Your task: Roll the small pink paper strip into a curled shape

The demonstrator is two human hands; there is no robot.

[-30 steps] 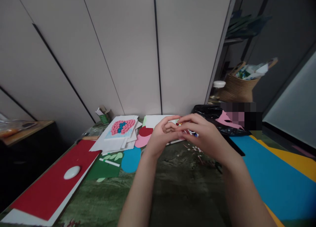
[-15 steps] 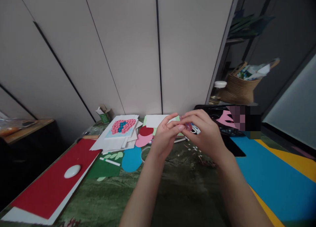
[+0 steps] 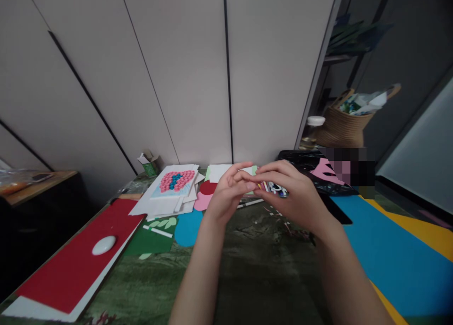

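My left hand (image 3: 228,195) and my right hand (image 3: 292,188) are raised over the middle of the table, fingertips meeting. Both have the thumb and fingers drawn together in a pinch. Whatever they hold at the fingertips is too small and blurred to name. Seen through the gap of my right hand is a black-and-white item (image 3: 278,189), partly covered by the fingers. Below and left of my left hand lies a blue rounded paper shape (image 3: 188,229), beside pink (image 3: 203,201) and dark red (image 3: 208,188) paper pieces.
A picture of pink and blue paper coils (image 3: 177,181) lies on white sheets. At the left are red card (image 3: 78,249), a white oval object (image 3: 104,245) and green paper (image 3: 141,242). Large blue card (image 3: 396,254) lies right. Paper scraps dot the table (image 3: 262,278).
Both hands have shifted slightly, the left one leftward and a little lower. The fingertips still meet. More of the black-and-white item shows behind my right fingers.
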